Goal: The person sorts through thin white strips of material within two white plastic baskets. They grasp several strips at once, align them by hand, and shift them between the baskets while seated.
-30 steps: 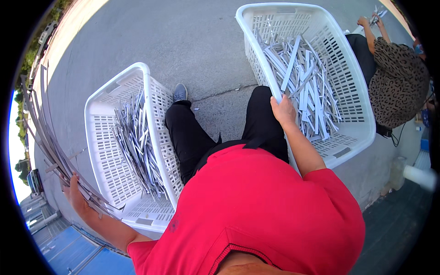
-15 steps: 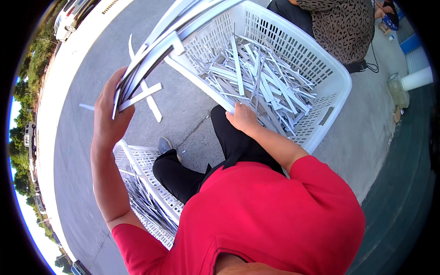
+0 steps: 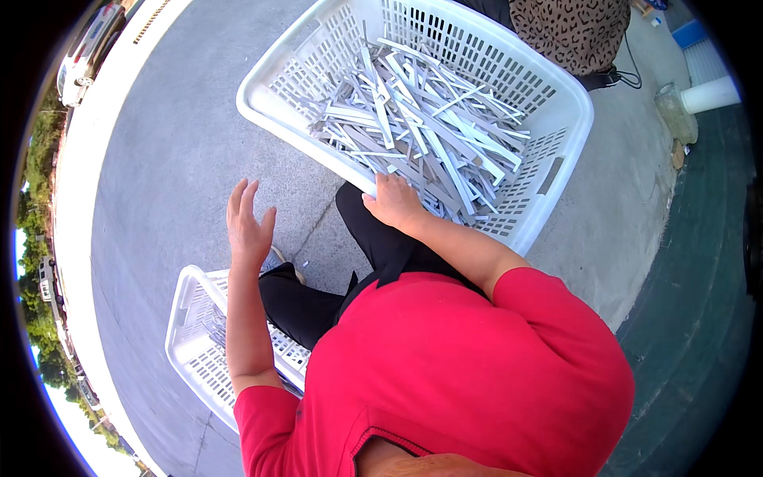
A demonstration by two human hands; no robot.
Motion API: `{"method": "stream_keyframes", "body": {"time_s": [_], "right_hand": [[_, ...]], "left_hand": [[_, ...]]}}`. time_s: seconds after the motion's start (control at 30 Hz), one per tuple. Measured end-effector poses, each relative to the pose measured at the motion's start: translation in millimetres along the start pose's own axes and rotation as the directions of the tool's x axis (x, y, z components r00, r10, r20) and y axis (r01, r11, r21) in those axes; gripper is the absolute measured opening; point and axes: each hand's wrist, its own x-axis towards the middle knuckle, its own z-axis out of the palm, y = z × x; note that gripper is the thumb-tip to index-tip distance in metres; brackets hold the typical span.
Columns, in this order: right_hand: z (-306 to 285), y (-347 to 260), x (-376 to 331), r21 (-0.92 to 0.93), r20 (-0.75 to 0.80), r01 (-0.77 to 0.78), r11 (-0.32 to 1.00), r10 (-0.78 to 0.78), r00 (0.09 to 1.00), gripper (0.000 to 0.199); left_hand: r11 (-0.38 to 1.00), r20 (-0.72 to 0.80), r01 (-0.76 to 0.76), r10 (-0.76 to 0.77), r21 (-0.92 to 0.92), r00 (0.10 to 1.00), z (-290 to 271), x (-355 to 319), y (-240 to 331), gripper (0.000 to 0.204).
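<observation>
A large white slotted plastic basket (image 3: 575,139) stands in front of me, holding a loose heap of thin white and grey strips (image 3: 429,119). My right hand (image 3: 395,203) grips its near rim, fingers curled over the edge. In the air to the left, above the ground by my shoe, my left hand (image 3: 251,226) has its fingers apart and holds nothing. A second white basket (image 3: 181,326) sits at my left side, partly hidden behind my left forearm. Some narrow strips (image 3: 214,326) show inside it.
Beyond the large basket is a person in leopard-print clothing (image 3: 568,32), with a black cable (image 3: 633,71) alongside. A white pipe (image 3: 711,95) with a rough concrete base (image 3: 675,111) stands at right. A car (image 3: 87,60) is parked far left.
My left hand has let go of its bundle of strips, which now lies in the large basket, and has come down and back toward me. My right hand stays on the rim.
</observation>
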Motion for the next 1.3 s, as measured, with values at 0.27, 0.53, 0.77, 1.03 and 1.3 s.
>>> {"method": "stream_keyframes", "body": {"time_s": [0.27, 0.53, 0.77, 1.03, 1.3], "right_hand": [[3, 1, 4, 0.025, 0.055, -0.023, 0.999, 0.022, 0.998, 0.047], [-19, 50, -65, -0.023, 0.085, 0.203, 0.979, -0.200, 0.976, 0.051], [-27, 70, -97, -0.108, 0.194, 0.093, 0.990, -0.071, 0.978, 0.058], [-19, 80, -97, -0.110, 0.159, 0.136, 0.985, -0.118, 0.980, 0.056], [-25, 76, -99, -0.115, 0.122, 0.126, 0.985, -0.112, 0.986, 0.055]], "left_hand": [[0.399, -0.054, 0.908, -0.911, 0.127, 0.408, 24, -331, -56, 0.087], [-0.083, 0.081, 0.996, -0.993, 0.029, -0.085, 89, -484, 6, 0.060], [0.034, 0.025, 0.998, -0.999, -0.047, 0.036, 48, -431, 37, 0.047], [0.122, -0.012, 0.981, -0.992, -0.153, 0.122, 52, -445, 36, 0.050], [0.193, 0.011, 0.955, -0.980, -0.226, 0.201, 46, -435, 38, 0.047]]}}
